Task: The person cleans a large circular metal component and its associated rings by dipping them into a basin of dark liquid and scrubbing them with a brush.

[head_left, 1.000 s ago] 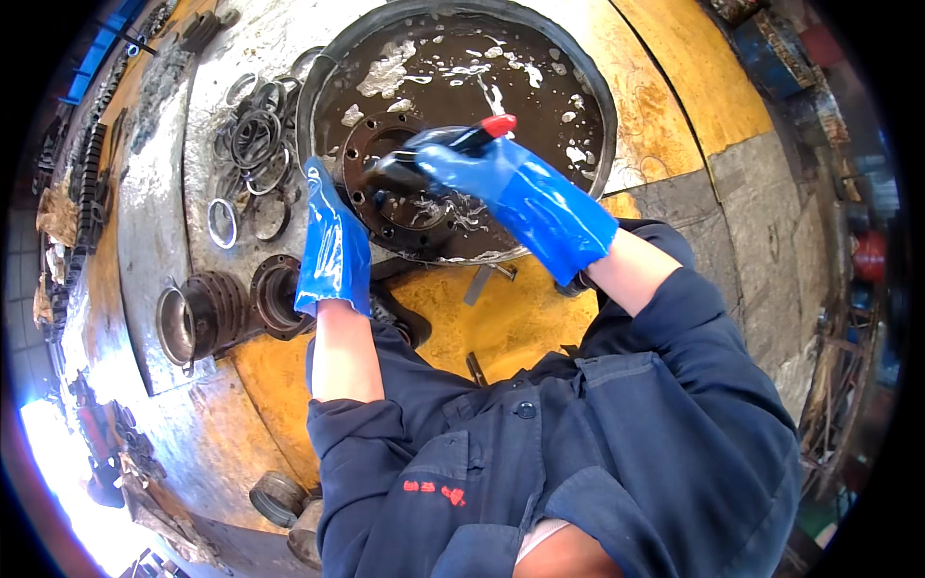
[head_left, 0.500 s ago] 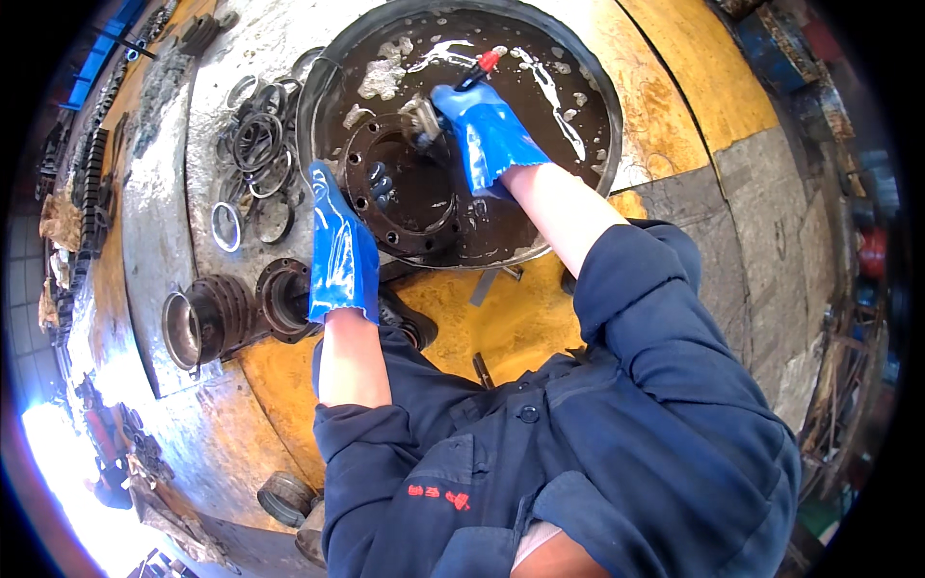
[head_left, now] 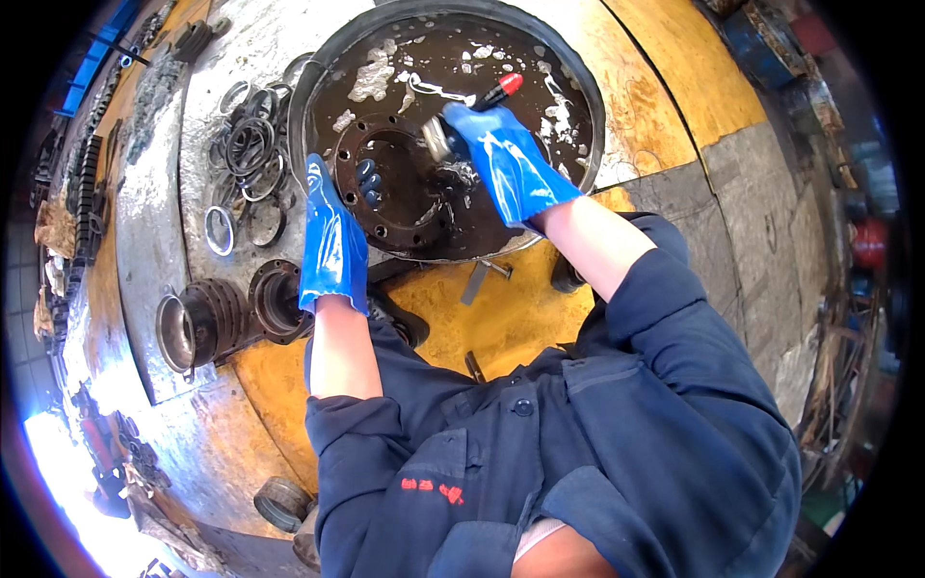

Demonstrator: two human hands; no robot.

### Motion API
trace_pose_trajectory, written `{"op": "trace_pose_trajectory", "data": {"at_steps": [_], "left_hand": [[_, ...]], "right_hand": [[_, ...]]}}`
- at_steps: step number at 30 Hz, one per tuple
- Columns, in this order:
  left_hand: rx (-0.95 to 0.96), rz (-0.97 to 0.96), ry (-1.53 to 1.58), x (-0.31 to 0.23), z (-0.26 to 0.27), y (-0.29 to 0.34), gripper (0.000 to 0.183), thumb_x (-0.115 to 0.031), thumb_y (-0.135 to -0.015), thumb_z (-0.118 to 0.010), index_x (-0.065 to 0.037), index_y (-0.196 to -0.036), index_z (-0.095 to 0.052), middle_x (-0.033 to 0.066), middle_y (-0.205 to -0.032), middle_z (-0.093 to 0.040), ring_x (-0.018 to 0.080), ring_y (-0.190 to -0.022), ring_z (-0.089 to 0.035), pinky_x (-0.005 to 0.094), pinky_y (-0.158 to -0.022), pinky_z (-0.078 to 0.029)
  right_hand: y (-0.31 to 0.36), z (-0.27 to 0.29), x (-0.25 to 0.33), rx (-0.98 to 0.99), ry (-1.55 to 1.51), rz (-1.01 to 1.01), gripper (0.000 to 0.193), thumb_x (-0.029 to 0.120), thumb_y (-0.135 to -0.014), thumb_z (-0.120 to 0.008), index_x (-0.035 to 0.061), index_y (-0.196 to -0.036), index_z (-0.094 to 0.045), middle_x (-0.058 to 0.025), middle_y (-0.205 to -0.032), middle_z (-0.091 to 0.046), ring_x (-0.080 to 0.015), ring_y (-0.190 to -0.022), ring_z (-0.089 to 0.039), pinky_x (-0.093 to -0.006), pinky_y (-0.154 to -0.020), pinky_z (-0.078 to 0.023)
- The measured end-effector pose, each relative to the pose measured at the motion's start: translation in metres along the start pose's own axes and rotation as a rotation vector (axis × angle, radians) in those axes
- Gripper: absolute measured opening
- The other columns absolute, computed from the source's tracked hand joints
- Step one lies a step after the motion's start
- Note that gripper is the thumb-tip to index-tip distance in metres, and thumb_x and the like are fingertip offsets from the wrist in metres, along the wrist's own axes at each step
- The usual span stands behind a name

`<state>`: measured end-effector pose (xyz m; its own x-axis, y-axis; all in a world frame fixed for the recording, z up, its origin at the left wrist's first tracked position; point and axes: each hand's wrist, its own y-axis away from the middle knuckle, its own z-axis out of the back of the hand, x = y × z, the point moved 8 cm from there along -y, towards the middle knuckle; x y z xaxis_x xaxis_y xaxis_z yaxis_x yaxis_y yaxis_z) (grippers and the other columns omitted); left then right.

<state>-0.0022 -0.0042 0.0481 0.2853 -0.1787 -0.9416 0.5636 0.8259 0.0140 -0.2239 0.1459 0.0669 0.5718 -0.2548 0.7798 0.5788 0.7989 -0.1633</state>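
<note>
My left hand (head_left: 333, 236), in a long blue rubber glove, is closed on the left side of a dark flanged metal ring (head_left: 358, 138) with bolt holes around its rim. Its fingertips show through the ring's bore. The ring sits partly in dark liquid inside a round black-rimmed basin (head_left: 590, 125). My right hand (head_left: 501, 154), gloved alike, grips a brush (head_left: 498, 91) with a red and black handle. The brush's pale head is over the ring's far right edge. Most of the right fingers are hidden behind the glove's back.
Left of the basin lies a heap of metal rings (head_left: 252, 144). A ribbed metal cylinder (head_left: 202, 326) and another flanged part (head_left: 279, 301) rest nearer me. A short flat metal tool (head_left: 475, 283) lies below the basin. Foam floats on the liquid.
My right hand and the brush have moved right and a little nearer to me, off the ring's opening toward its edge. My left hand keeps its grip on the ring.
</note>
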Motion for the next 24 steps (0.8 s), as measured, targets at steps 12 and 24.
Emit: {"op": "trace_pose_trajectory", "data": {"at_steps": [12, 24], "left_hand": [[0.02, 0.08, 0.258, -0.001, -0.011, -0.009, 0.036, -0.015, -0.099, -0.064, 0.003, -0.13, -0.059, 0.0139, -0.119, -0.063, 0.0237, -0.103, -0.061, 0.0351, -0.091, -0.047], [0.1, 0.275, 0.561, 0.014, -0.035, -0.024, 0.033, -0.017, -0.095, -0.07, 0.002, -0.122, -0.066, 0.0123, -0.108, -0.068, 0.0228, -0.092, -0.065, 0.0353, -0.082, -0.05]], "right_hand": [[0.045, -0.042, 0.051, 0.079, -0.559, -0.747, 0.051, 0.052, -0.096, -0.066, 0.003, -0.099, -0.08, -0.0116, -0.089, -0.077, -0.0226, -0.081, -0.069, -0.0385, -0.079, -0.053], [0.067, -0.056, -0.066, 0.243, -0.301, -0.459, 0.039, 0.042, -0.098, -0.064, 0.0049, -0.088, -0.074, -0.012, -0.076, -0.072, -0.0209, -0.073, -0.068, -0.0399, -0.074, -0.053]]}}
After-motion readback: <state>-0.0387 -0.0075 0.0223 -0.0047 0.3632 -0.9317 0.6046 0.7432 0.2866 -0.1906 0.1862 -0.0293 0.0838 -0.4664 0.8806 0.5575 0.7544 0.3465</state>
